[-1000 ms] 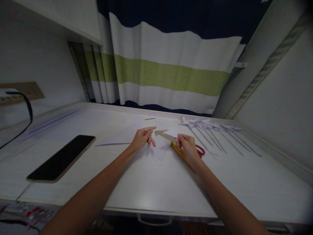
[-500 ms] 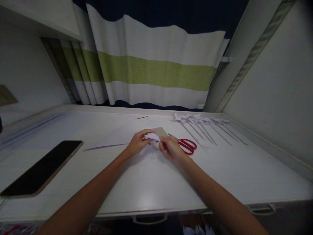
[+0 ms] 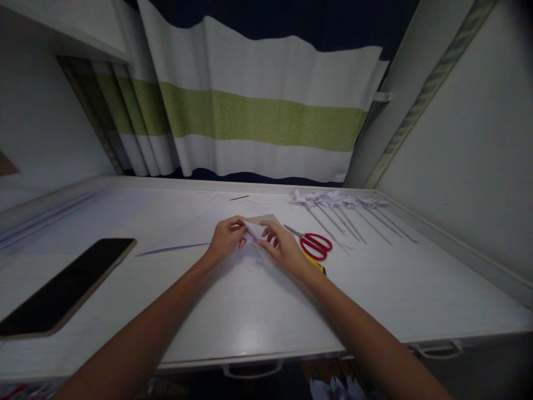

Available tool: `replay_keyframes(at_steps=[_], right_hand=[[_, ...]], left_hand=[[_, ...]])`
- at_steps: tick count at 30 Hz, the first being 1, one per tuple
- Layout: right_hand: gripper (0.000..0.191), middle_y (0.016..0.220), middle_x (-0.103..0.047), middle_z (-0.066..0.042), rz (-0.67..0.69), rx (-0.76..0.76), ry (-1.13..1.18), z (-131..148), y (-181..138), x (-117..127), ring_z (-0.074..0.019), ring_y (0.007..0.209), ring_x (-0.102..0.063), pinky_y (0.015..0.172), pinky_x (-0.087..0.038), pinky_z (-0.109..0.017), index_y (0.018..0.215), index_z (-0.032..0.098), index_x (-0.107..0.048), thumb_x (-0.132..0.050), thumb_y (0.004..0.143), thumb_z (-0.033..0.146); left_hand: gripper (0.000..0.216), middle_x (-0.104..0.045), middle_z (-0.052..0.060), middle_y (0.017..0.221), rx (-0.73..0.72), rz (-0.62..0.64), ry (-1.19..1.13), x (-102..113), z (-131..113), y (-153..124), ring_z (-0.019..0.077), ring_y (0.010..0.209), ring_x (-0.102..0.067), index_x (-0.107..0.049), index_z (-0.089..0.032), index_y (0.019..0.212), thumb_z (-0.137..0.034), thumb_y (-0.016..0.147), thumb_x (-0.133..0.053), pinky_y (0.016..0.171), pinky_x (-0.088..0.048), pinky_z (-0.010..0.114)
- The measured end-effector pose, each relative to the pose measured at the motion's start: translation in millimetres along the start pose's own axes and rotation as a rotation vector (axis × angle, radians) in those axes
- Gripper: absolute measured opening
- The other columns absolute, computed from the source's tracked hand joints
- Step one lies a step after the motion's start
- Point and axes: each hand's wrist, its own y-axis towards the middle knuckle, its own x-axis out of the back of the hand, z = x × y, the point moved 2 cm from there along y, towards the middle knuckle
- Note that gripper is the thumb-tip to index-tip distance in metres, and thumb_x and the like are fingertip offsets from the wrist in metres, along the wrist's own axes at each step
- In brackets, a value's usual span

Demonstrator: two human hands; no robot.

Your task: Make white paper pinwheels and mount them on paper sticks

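Between my two hands is a small folded piece of white paper point(image 3: 254, 229), raised a little above the white desk. My left hand point(image 3: 227, 236) pinches its left end with thumb and fingertips. At the right end, my right hand point(image 3: 281, 244) has its fingers curled round the paper's edge and the thumb below. A flat grey-beige piece point(image 3: 268, 218), perhaps card, lies just behind the paper. Red-handled scissors point(image 3: 315, 245) lie right of my right hand, blades pointing left. Part of a yellow tool point(image 3: 316, 263) shows beside my right wrist, mostly hidden.
A black phone point(image 3: 69, 289) lies at the left. Behind my left hand is a large white paper sheet point(image 3: 187, 233). Several paper flowers on thin stems point(image 3: 343, 214) lie at the back right. A thin dark stick point(image 3: 239, 198) rests near the back edge, before a striped curtain point(image 3: 250, 116).
The folded paper has been turned, its point now at the upper left. My right hand has shifted its grip, and the yellow tool has come into view beside it. The view has shifted slightly.
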Motion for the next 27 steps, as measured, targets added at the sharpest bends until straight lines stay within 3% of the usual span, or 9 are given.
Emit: replay_keyframes(at_steps=[2,5,8,11,13,15,22,27], right_hand=[[0.030,0.086,-0.058,-0.006,0.024,0.058,-0.059,1,0,1,-0.0113,0.066,-0.049,0.062,-0.039,-0.024,0.102,0.015,-0.053,-0.054,0.074,0.025],[0.022,0.080,-0.060,-0.006,0.009,0.014,-0.013,-3,2,1,-0.0121,0.066,-0.051,0.062,-0.040,-0.025,0.092,0.013,-0.058,-0.054,0.073,0.023],[0.021,0.073,-0.061,-0.005,0.004,-0.097,0.251,-10,5,1,-0.0118,0.063,-0.054,0.060,-0.042,-0.024,0.087,0.012,-0.059,-0.056,0.071,0.023],[0.019,0.071,-0.061,-0.003,0.007,-0.171,0.515,-14,9,4,-0.0102,0.061,-0.055,0.060,-0.044,-0.024,0.083,0.011,-0.059,-0.058,0.068,0.023],[0.019,0.071,-0.061,-0.002,0.000,-0.203,0.615,-15,10,6,-0.0094,0.060,-0.055,0.061,-0.045,-0.024,0.082,0.012,-0.060,-0.060,0.067,0.023],[0.020,0.074,-0.061,-0.002,0.000,-0.223,0.673,-14,11,7,-0.0091,0.061,-0.055,0.063,-0.046,-0.025,0.081,0.012,-0.061,-0.061,0.066,0.025],[0.020,0.078,-0.062,-0.004,0.036,-0.213,0.682,-10,10,11,-0.0096,0.063,-0.055,0.065,-0.045,-0.026,0.081,0.012,-0.062,-0.059,0.069,0.027],[0.023,0.067,-0.061,-0.003,0.055,-0.198,0.571,-5,9,15,-0.0100,0.061,-0.055,0.063,-0.043,-0.024,0.080,0.010,-0.062,-0.057,0.070,0.030]], left_hand=[[0.009,-0.055,-0.001,0.057,0.003,0.012,0.031,1,-1,0,0.0037,0.032,-0.043,-0.057,-0.012,0.066,-0.018,0.067,-0.052,0.034,-0.034,0.017],[0.012,-0.059,0.001,0.067,-0.003,0.025,0.061,2,-2,0,0.0036,0.035,-0.045,-0.062,-0.011,0.069,-0.020,0.068,-0.054,0.038,-0.039,0.019],[0.018,-0.061,0.005,0.082,-0.033,0.081,0.094,4,-1,2,0.0056,0.043,-0.050,-0.065,-0.012,0.077,-0.024,0.068,-0.056,0.045,-0.043,0.021],[0.025,-0.062,0.008,0.091,-0.105,0.170,0.184,5,-1,3,0.0148,0.073,-0.059,-0.065,-0.014,0.087,-0.029,0.069,-0.057,0.063,-0.048,0.026],[0.028,-0.064,0.008,0.094,-0.139,0.185,0.246,6,-3,3,0.0185,0.088,-0.057,-0.065,-0.016,0.089,-0.032,0.067,-0.060,0.078,-0.046,0.031],[0.029,-0.064,0.008,0.096,-0.143,0.187,0.282,7,-4,2,0.0195,0.091,-0.057,-0.065,-0.017,0.090,-0.033,0.065,-0.062,0.086,-0.042,0.034],[0.023,-0.067,0.004,0.089,-0.131,0.222,0.289,6,-8,-1,0.0171,0.083,-0.060,-0.067,-0.018,0.086,-0.030,0.068,-0.061,0.080,-0.045,0.028],[0.020,-0.068,0.004,0.084,-0.134,0.235,0.317,7,-8,-2,0.0157,0.078,-0.061,-0.068,-0.017,0.081,-0.031,0.070,-0.058,0.074,-0.046,0.025]])
